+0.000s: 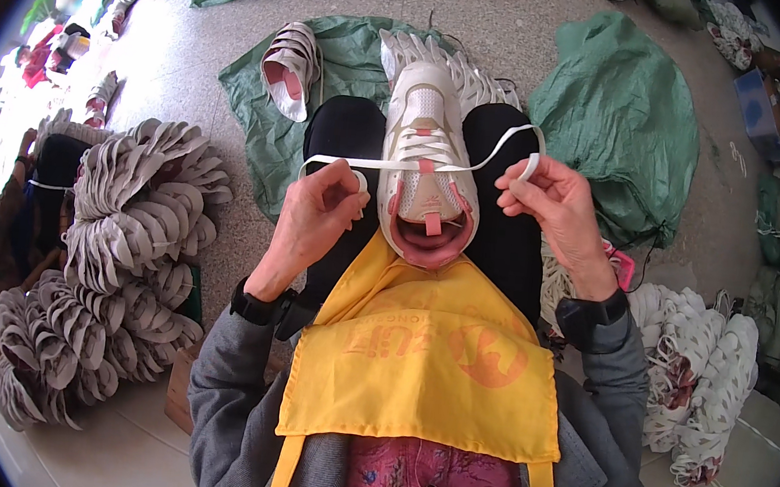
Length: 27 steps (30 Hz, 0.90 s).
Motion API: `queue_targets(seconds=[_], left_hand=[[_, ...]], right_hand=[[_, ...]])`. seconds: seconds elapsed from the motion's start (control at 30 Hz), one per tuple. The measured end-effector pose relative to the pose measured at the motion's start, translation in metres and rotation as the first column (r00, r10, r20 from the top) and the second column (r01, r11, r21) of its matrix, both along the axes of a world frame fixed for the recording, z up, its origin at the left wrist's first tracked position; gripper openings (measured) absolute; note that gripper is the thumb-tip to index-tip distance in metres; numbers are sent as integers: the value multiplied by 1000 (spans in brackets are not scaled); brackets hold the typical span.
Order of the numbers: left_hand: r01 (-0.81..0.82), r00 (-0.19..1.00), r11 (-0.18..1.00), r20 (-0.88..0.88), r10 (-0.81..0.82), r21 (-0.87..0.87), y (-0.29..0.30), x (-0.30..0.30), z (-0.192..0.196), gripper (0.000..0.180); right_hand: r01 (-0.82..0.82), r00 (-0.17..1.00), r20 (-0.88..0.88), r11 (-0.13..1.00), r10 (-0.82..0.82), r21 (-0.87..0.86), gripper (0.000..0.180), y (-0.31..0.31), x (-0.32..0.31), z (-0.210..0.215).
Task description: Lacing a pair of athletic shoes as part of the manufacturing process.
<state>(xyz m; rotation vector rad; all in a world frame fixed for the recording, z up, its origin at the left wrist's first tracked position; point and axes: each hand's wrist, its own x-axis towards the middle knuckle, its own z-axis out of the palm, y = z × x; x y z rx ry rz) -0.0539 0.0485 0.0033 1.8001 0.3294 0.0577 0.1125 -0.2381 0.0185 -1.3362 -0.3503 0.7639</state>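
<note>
White lace (375,164) past both sneaker (426,193) edges, hands (320,208) (554,204) well apart.

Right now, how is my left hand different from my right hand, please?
Your left hand is lower in the picture; your right hand is a little higher.
From the left hand, the lace runs nearly straight to the sneaker; near the right hand, it arches up in a loose loop.
Both hands pinch the white lace, one on each side of the sneaker.
</note>
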Motion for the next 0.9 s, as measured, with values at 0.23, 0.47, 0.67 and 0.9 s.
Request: queue_targets(seconds=[0.23,0.47,0.67,0.9], left_hand=[[-32,999,999,14,32,-17,-2,9,-3,12],[-55,998,996,12,55,-65,-3,11,-6,13],[-54,998,994,30,57,-93,-6,13,-5,12],[-31,998,986,54,41,-165,-6,12,-6,13]], right_hand=[[-53,986,156,996,65,-78,17,19,-1,-21],[-22,986,162,999,26,-30,11,34,-5,-23],[12,980,201,999,-5,-33,8,37,-3,-24],[88,957,281,995,-72,-45,6,46,-10,-28]])
